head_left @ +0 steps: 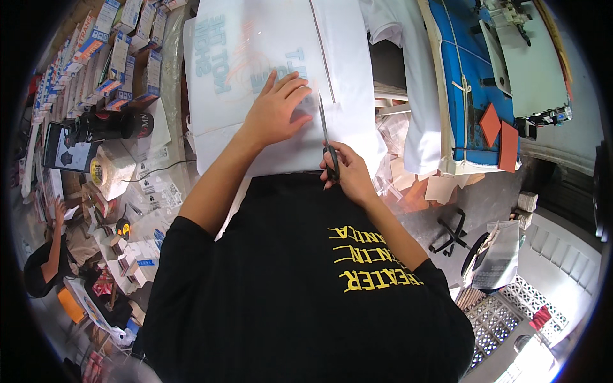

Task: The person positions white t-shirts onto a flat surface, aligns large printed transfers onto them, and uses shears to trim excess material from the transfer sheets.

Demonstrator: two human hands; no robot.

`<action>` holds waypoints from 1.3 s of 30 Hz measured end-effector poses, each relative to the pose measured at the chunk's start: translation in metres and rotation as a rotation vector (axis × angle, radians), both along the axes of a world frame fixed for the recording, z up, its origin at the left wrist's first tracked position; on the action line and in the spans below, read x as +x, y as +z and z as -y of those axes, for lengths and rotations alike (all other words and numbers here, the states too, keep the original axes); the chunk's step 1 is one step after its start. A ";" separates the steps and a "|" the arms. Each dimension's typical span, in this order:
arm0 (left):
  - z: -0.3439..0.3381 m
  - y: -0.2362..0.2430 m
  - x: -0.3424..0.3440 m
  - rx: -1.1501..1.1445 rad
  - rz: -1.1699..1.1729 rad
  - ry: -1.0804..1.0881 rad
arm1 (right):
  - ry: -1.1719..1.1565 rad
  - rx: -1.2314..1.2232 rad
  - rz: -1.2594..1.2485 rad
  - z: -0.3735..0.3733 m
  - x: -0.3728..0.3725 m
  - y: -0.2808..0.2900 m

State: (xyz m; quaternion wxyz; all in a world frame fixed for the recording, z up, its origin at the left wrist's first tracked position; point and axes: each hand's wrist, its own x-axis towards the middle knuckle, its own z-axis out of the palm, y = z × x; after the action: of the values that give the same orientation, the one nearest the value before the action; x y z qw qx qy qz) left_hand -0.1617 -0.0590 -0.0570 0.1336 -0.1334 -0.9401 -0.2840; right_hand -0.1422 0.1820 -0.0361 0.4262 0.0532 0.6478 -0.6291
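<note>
My left hand (278, 108) lies on a translucent sheet (223, 105) with faint coloured printed graphics, fingers stretched out, just left of the scissor blades. White material lies beneath the sheet on the work surface. My right hand (345, 169) grips black-handled scissors (329, 153) at the near right of the sheet; their long blades point away from me into a narrow cut piece at the sheet's right part. Whether the blades are apart is hard to tell. A thin long strip or edge runs from the far end toward the blades.
Stacked boxes (115, 60), a laptop (70, 147) and tape roll (99, 171) fill the left side, where a co-worker's arm (55, 246) shows. White fabric (421, 121) hangs right, beside a blue padded board (460, 57). A wheeled chair base (450, 233) stands lower right.
</note>
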 end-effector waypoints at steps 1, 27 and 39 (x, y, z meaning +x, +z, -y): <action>-0.006 -0.005 0.000 0.012 -0.007 0.025 | 0.012 0.024 -0.014 -0.001 0.000 0.000; -0.020 -0.015 -0.001 -0.024 -0.241 0.059 | -0.048 0.039 -0.029 0.018 -0.019 0.002; -0.024 0.007 0.009 0.101 -0.279 0.054 | -0.059 0.108 -0.118 0.037 -0.031 0.011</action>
State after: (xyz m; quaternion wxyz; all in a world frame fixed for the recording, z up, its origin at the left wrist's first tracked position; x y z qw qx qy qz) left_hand -0.1523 -0.0350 -0.0499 0.2770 -0.1396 -0.9002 -0.3058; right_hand -0.1731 0.1451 -0.0253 0.3650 0.0581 0.7028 -0.6079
